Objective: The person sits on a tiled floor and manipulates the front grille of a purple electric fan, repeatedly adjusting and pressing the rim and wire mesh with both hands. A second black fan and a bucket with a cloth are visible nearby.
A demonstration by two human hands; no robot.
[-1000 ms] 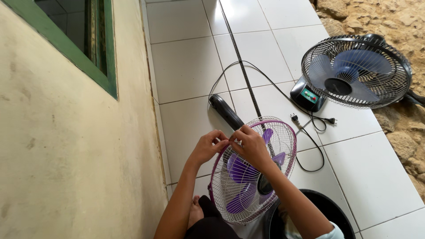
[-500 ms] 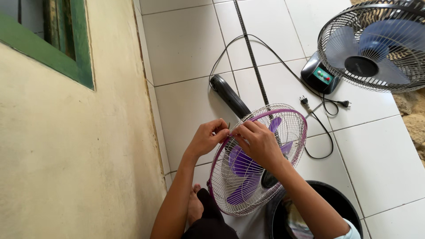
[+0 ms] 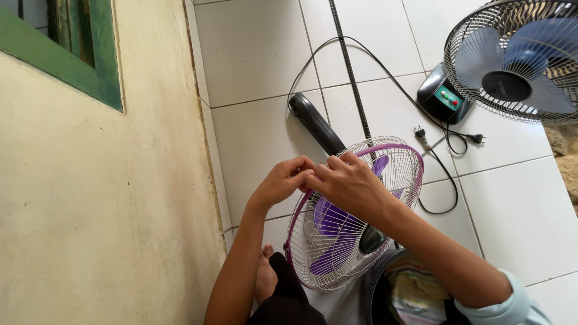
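Since a moment ago your view has shifted right; both hands stay at the purple-rimmed fan [image 3: 355,222] on the tiled floor [image 3: 512,204] (beside the wall), left hand [image 3: 283,180] and right hand [image 3: 346,183] pinching its rim.

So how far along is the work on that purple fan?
Done, by the look of it: the white wire grille sits over the purple blades, inside the purple rim. In hand: the left hand and right hand pinch together at the rim's upper edge; what they grip is hidden. Left: both plugs lie loose on the tiles.
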